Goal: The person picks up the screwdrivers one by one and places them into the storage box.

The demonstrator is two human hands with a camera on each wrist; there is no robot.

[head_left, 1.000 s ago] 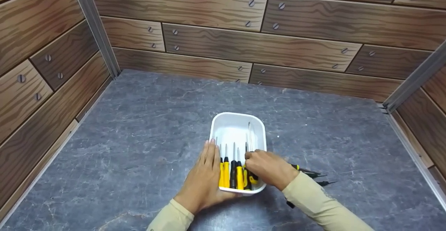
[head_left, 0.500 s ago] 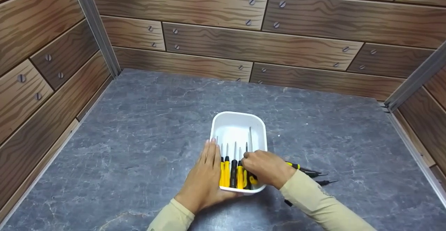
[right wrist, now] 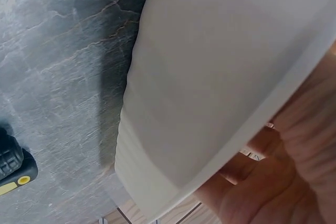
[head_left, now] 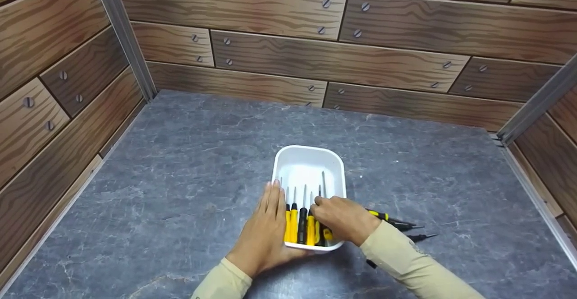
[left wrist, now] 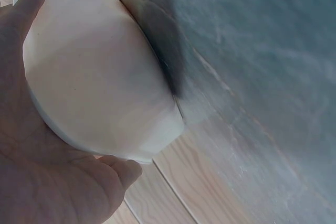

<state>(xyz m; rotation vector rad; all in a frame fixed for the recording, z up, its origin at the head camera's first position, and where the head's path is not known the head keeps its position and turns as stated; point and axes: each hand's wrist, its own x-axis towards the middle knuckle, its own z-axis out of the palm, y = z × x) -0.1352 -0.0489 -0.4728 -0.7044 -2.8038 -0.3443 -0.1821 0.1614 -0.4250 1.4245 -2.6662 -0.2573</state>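
A white tray [head_left: 303, 166] sits on the grey stone-look table, with several yellow and black screwdrivers [head_left: 294, 221] lined up at its near end. My left hand [head_left: 267, 220] lies flat along the tray's left wall, fingers straight; in the left wrist view the palm [left wrist: 37, 161] cups the tray's outer wall [left wrist: 100, 77]. My right hand [head_left: 336, 215] curls over the rightmost handles and pinches the long-shafted screwdriver [head_left: 323, 181]. The right wrist view shows the tray's underside [right wrist: 210, 77] with my right hand [right wrist: 283, 182] beside it.
A few more black and yellow screwdrivers [head_left: 399, 224] lie on the table just right of my right wrist; one handle [right wrist: 11, 167] shows in the right wrist view. Wood-patterned walls [head_left: 288, 51] close off the back and both sides of the table.
The long screwdriver's shaft has slid back toward me inside the tray, and my right hand has shifted slightly left. The left hand and the tray have stayed put.
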